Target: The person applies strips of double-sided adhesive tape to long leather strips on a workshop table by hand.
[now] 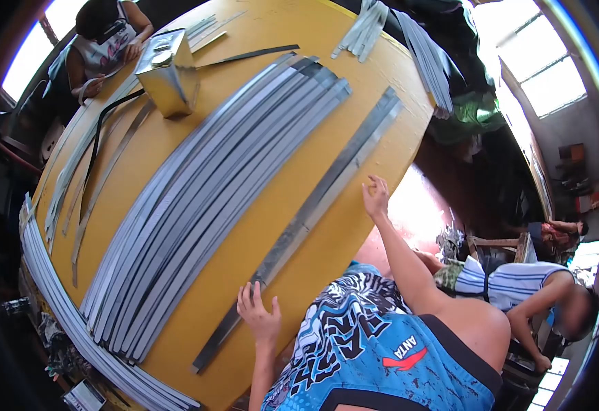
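Note:
A long, narrow metal strip (327, 193), half dark and half shiny, lies at a slant on the yellow table (327, 267) in front of me. Fingers spread, my left hand (258, 315) rests at the near part of this strip, its fingertips over the strip's edge. My right hand (376, 197) hovers by the table's edge, to the right of the strip and apart from it. Its fingers are slightly bent and apart, with nothing in them. Beyond the strip lies a wide row of grey strips (210, 198), side by side.
A shiny metal can (169, 75) stands on the table at upper left. Bundles of strips (73, 294) line the left edge, and more strips (422, 58) hang over the far right corner. One person (104, 48) sits across; another person (525, 294) is at right.

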`<state>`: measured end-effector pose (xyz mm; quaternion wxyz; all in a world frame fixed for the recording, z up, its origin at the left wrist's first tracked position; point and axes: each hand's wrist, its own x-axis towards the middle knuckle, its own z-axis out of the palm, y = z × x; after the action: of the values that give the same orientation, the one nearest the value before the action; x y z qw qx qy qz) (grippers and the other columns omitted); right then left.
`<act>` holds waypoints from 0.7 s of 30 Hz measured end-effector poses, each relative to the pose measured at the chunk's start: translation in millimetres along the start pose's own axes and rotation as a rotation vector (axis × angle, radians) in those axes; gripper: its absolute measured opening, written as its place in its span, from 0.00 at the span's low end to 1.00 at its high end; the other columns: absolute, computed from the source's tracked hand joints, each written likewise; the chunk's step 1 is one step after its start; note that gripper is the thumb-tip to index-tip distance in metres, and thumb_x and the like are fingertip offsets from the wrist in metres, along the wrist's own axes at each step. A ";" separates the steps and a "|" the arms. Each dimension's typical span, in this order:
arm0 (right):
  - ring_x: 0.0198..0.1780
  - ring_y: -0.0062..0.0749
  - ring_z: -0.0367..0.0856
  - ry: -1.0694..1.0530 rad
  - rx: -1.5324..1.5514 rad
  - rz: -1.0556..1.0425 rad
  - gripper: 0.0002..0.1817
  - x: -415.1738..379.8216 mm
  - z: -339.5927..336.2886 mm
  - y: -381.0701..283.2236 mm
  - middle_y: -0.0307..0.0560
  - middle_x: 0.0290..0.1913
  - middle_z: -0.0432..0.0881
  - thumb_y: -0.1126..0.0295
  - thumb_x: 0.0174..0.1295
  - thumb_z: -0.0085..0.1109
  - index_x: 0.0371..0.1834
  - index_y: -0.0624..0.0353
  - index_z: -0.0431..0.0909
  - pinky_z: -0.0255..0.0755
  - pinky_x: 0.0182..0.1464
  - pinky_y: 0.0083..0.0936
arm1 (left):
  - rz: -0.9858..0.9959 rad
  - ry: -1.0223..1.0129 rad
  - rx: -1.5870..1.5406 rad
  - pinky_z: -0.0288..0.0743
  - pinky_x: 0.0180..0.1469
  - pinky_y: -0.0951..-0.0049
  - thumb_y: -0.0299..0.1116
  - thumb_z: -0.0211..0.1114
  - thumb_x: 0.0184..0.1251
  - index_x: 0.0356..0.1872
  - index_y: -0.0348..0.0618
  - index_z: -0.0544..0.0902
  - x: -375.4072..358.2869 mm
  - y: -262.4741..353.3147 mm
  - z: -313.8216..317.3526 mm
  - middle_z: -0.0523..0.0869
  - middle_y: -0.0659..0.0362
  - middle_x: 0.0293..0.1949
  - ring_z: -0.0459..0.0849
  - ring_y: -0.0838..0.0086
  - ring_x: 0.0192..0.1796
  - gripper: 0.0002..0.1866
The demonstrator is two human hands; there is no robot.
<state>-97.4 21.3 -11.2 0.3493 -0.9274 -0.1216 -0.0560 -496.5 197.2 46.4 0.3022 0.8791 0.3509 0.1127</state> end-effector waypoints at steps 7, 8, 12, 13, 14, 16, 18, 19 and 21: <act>0.48 0.43 0.78 0.015 0.068 -0.098 0.14 82.7 -6.7 26.6 0.52 0.48 0.80 0.68 0.59 0.65 0.47 0.61 0.81 0.71 0.55 0.36 | -0.099 0.130 0.248 0.52 0.72 0.47 0.40 0.65 0.63 0.65 0.39 0.73 10.7 35.8 44.9 0.70 0.47 0.65 0.63 0.50 0.71 0.30; 0.50 0.44 0.78 0.020 0.047 -0.128 0.14 101.4 -6.9 35.8 0.53 0.49 0.81 0.68 0.59 0.65 0.46 0.61 0.82 0.71 0.56 0.36 | -0.116 0.173 0.256 0.54 0.70 0.48 0.40 0.65 0.64 0.63 0.39 0.74 15.4 38.4 49.0 0.71 0.47 0.63 0.64 0.50 0.70 0.28; 0.59 0.49 0.75 -0.047 -0.017 -0.336 0.15 163.9 -1.3 64.0 0.56 0.56 0.79 0.65 0.60 0.66 0.48 0.60 0.82 0.68 0.63 0.39 | -0.209 0.285 0.328 0.60 0.67 0.50 0.36 0.64 0.64 0.60 0.43 0.78 23.6 41.1 65.4 0.74 0.47 0.59 0.68 0.52 0.66 0.23; 0.61 0.49 0.74 -0.071 -0.029 -0.386 0.16 176.1 2.0 69.6 0.56 0.57 0.79 0.64 0.60 0.66 0.49 0.59 0.82 0.66 0.65 0.40 | -0.231 0.314 0.336 0.60 0.66 0.51 0.34 0.64 0.64 0.59 0.44 0.78 25.4 40.9 69.7 0.75 0.48 0.59 0.69 0.52 0.66 0.22; 0.63 0.49 0.72 -0.086 -0.076 -0.469 0.17 189.5 4.0 73.1 0.55 0.59 0.78 0.62 0.60 0.67 0.51 0.56 0.82 0.65 0.66 0.41 | -0.255 0.343 0.353 0.61 0.65 0.51 0.33 0.65 0.63 0.59 0.45 0.79 27.2 41.5 73.0 0.75 0.49 0.59 0.70 0.53 0.66 0.22; 0.64 0.48 0.71 -0.127 -0.099 -0.559 0.19 204.0 7.0 71.6 0.53 0.62 0.76 0.59 0.60 0.67 0.53 0.52 0.82 0.63 0.67 0.41 | -0.287 0.421 0.369 0.62 0.67 0.54 0.30 0.65 0.62 0.59 0.44 0.79 33.3 45.4 80.0 0.76 0.49 0.59 0.71 0.53 0.65 0.22; 0.64 0.48 0.71 -0.167 -0.106 -0.579 0.20 213.6 3.8 66.2 0.51 0.64 0.75 0.58 0.60 0.66 0.55 0.50 0.82 0.62 0.67 0.41 | -0.329 0.471 0.342 0.63 0.67 0.54 0.28 0.65 0.60 0.59 0.44 0.79 37.0 46.8 84.4 0.76 0.49 0.59 0.71 0.53 0.65 0.23; 0.64 0.48 0.71 -0.175 -0.120 -0.591 0.20 218.8 3.6 63.5 0.51 0.64 0.74 0.57 0.61 0.66 0.55 0.49 0.82 0.63 0.67 0.41 | -0.355 0.482 0.329 0.63 0.67 0.55 0.29 0.66 0.59 0.57 0.44 0.79 38.0 49.9 84.2 0.76 0.49 0.59 0.71 0.53 0.65 0.23; 0.64 0.48 0.70 -0.170 -0.219 -0.599 0.21 230.6 8.9 64.4 0.50 0.64 0.74 0.57 0.60 0.66 0.56 0.49 0.82 0.62 0.67 0.41 | -0.415 0.542 0.349 0.64 0.67 0.56 0.29 0.67 0.57 0.56 0.43 0.80 40.4 45.8 82.6 0.76 0.49 0.59 0.71 0.53 0.65 0.22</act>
<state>142.1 23.4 -15.1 0.2040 -0.8839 -0.4107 -0.0916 -408.0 161.4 8.4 0.0607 0.7657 0.6027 0.2162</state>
